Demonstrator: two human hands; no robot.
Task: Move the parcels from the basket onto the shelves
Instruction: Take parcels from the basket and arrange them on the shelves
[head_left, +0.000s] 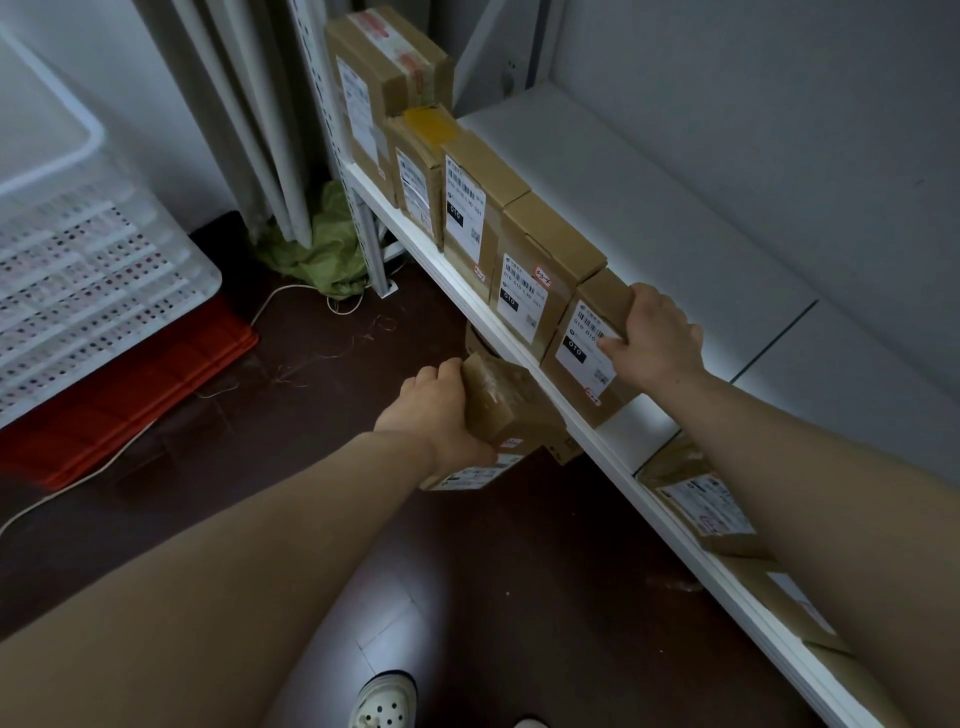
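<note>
Steadying end parcel (602, 293) on white shelf (649, 208) w/ right hand (657, 340) curled over its top corner, while gripping second parcel (511, 410) in left hand (436, 415) just below shelf's front edge. Best to press end parcel snug vs. row (483, 208), then lift second in beside it. Standing upright, long axis vertical, label (579, 351) facing out; second tilted, label underneath.

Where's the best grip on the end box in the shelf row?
Probably its top edge and free right face, coming from the front-right: the end box stands upright, left face against the neighbouring box; the right hand grips it there.
</note>
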